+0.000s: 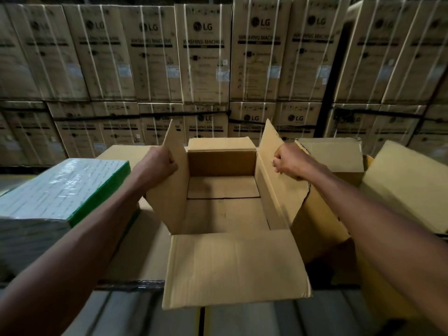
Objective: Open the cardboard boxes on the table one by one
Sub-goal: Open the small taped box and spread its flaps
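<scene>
Matt brown cardboard box (225,214); glossy plastic-wrapped green and white bundle (60,190).

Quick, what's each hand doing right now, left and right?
Left hand: closed, gripping the box's left side flap.
Right hand: closed, gripping the right side flap of the same open cardboard box.

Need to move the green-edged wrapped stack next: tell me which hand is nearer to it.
Left. The left hand grips the open box's left flap, just right of the wrapped stack. The right hand grips the right flap, across the box from it.
</scene>
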Demonstrator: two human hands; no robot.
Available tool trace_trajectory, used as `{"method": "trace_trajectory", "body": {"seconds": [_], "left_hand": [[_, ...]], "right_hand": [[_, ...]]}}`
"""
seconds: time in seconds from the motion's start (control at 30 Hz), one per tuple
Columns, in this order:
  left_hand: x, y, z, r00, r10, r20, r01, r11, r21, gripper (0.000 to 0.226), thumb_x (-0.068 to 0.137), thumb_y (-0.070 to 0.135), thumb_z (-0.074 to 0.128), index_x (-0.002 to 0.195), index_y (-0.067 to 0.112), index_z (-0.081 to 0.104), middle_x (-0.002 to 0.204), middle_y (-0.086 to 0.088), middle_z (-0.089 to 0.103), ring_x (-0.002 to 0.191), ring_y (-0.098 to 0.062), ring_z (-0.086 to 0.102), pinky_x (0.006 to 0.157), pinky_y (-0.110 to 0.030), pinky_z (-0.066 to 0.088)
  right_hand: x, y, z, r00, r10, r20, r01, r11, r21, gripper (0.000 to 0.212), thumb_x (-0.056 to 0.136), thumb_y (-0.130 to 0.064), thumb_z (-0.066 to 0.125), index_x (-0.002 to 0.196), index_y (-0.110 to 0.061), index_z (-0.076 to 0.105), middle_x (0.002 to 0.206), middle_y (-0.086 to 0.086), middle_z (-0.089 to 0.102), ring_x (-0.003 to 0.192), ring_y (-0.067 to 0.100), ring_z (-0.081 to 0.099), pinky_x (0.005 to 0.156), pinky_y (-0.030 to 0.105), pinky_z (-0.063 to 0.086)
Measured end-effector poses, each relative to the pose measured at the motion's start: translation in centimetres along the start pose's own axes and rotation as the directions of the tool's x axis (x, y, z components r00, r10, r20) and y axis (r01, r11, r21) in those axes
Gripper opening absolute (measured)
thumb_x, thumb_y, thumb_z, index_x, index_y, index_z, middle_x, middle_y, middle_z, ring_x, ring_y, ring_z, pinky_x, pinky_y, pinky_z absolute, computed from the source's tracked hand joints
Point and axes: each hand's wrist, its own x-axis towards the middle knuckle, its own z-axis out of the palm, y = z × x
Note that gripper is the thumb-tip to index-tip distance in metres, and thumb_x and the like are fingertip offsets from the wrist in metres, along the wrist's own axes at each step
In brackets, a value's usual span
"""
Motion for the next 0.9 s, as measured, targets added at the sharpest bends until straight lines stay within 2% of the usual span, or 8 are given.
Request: {"method": "trace_trajectory", "body": {"seconds": [0.07,0.23,0.33,0.43,0.53,0.67,0.9], "left_hand": [[-0.7,1.1,-1.7,1.0,0.021,-0.017,-0.021,1.0,0.009,0.022,0.095,0.014,0.065,0.074,0.012,0.062,0.077,-0.007,0.066,0.06,-0.011,0.065,0.045,-0.014,0.043],[-2.2,4.4,-5.8,0.996,0.064,-0.063,-0.06,0.996,0.061,0.03,0.092,0.011,0.064,0.063,0.008,0.061,0.07,-0.01,0.064,0.056,-0.018,0.063,0.044,-0.025,0.045],[-2.6,7.2,-8.3,0.994,0.071,-0.086,-0.063,0.994,0.089,0.024,0.092,0.011,0.063,0.071,0.001,0.068,0.076,-0.018,0.068,0.062,-0.026,0.067,0.054,-0.033,0.057],[-2.7,10.2,-10.3,0.989,0.103,-0.109,-0.092,0.991,0.098,0.02,0.093,0.009,0.065,0.076,0.0,0.069,0.076,-0.016,0.067,0.061,-0.024,0.066,0.052,-0.031,0.054],[-2.4,13.6,-11.7,0.98,0.156,-0.122,-0.143,0.984,0.107,0.016,0.092,0.008,0.066,0.081,-0.003,0.069,0.08,-0.018,0.069,0.066,-0.028,0.069,0.058,-0.035,0.058],[-2.2,18.7,-12.6,0.962,0.191,-0.193,-0.169,0.978,0.125,0.016,0.095,0.012,0.066,0.088,-0.002,0.069,0.082,-0.015,0.067,0.062,-0.02,0.065,0.05,-0.027,0.049],[-1.8,30.1,-11.0,0.929,0.256,-0.266,-0.228,0.965,0.133,0.013,0.095,0.01,0.065,0.091,-0.003,0.066,0.086,-0.009,0.059,0.06,-0.013,0.057,0.05,-0.02,0.042]], "right_hand": [[-1.5,-0.6,-2.2,0.999,-0.008,-0.044,0.008,1.0,-0.003,0.028,0.101,-0.023,0.064,0.076,-0.013,0.073,0.074,0.007,0.074,0.071,0.026,0.076,0.067,0.047,0.065],[-4.5,-0.5,-7.1,0.993,0.01,-0.118,-0.003,0.998,0.06,0.024,0.101,-0.024,0.064,0.083,-0.013,0.075,0.08,0.005,0.076,0.078,0.023,0.077,0.076,0.046,0.065],[-5.7,-0.2,-10.4,0.988,-0.006,-0.156,0.019,0.997,0.076,0.023,0.102,-0.024,0.064,0.087,-0.012,0.076,0.083,0.004,0.076,0.082,0.02,0.076,0.081,0.046,0.064],[-6.6,0.6,-13.4,0.979,-0.033,-0.199,0.052,0.995,0.089,0.021,0.103,-0.023,0.063,0.09,-0.011,0.075,0.086,0.002,0.076,0.084,0.018,0.075,0.081,0.043,0.063],[-7.1,2.1,-16.5,0.969,-0.044,-0.242,0.07,0.992,0.101,0.019,0.103,-0.023,0.061,0.093,-0.012,0.074,0.086,0.001,0.075,0.085,0.019,0.076,0.082,0.042,0.063],[-7.5,5.4,-20.4,0.952,-0.054,-0.301,0.094,0.988,0.119,0.02,0.103,-0.022,0.061,0.093,-0.011,0.074,0.086,0.001,0.075,0.085,0.021,0.077,0.085,0.046,0.064],[-7.9,13.7,-27.4,0.912,-0.083,-0.403,0.132,0.987,0.094,0.021,0.103,-0.024,0.06,0.094,-0.011,0.074,0.086,0.001,0.075,0.084,0.02,0.076,0.08,0.044,0.064]]}}
